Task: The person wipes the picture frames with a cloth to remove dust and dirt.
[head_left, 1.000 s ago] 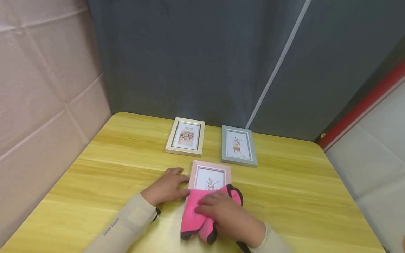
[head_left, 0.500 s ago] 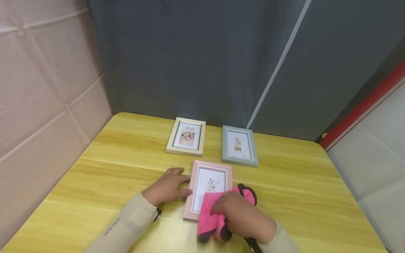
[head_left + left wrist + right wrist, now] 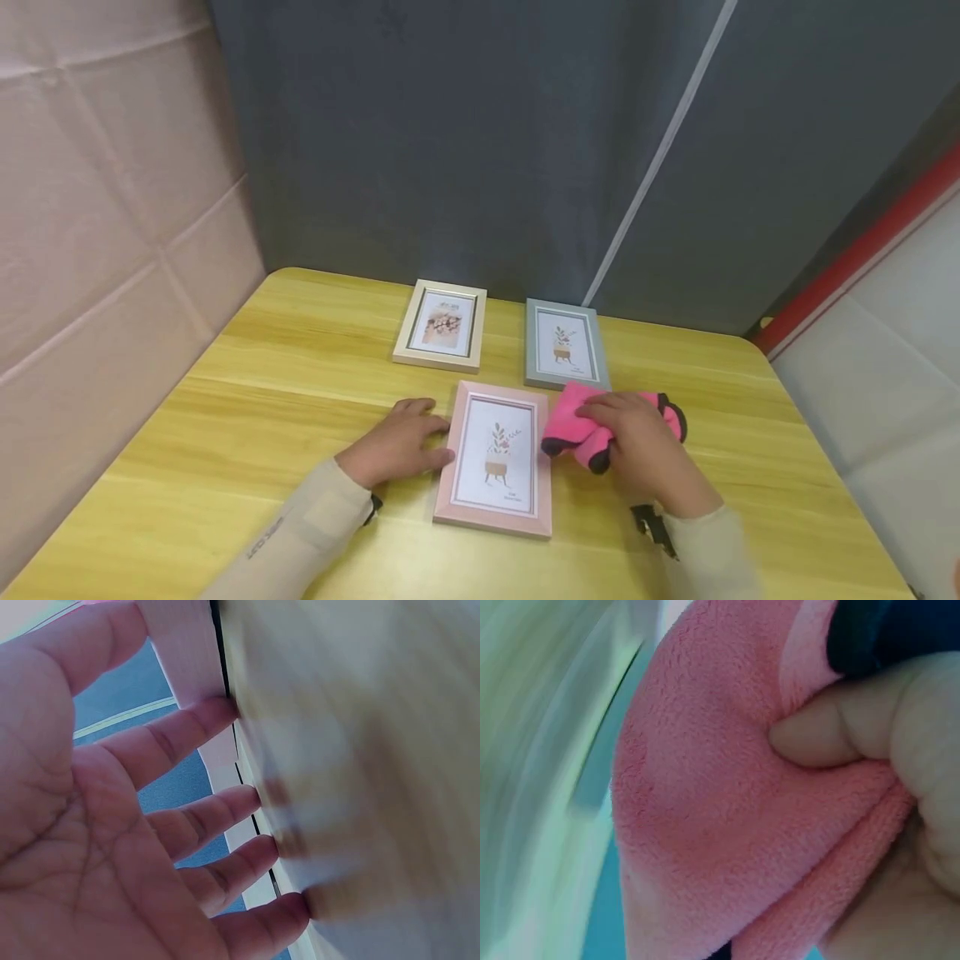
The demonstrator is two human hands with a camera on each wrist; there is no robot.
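Observation:
A pink picture frame (image 3: 491, 518) with a potted-plant print lies flat near the table's middle. My left hand (image 3: 397, 446) rests at its left side with fingers spread and the thumb tip right at the edge. In the left wrist view, those fingertips (image 3: 274, 847) meet the wood-grain tabletop, and the frame's pink side (image 3: 184, 645) shows behind the thumb. My right hand (image 3: 645, 446) grips a bunched pink cloth (image 3: 573, 417) with dark trim, right of the pink frame. Close up in the right wrist view, the thumb presses into the folds of the fluffy cloth (image 3: 705, 765).
Toward the back lie a gold picture frame (image 3: 400, 337) and a grey-green picture frame (image 3: 531, 346); the cloth overlaps the latter's lower corner in the head view. The wooden table (image 3: 300, 400) is bounded by a dark panel (image 3: 420, 150) behind and a pale wall (image 3: 112, 208) left.
My right hand has carried the cloth off the pink frame, right and then away from me, uncovering the whole print. The left hand has stayed at the frame's left edge.

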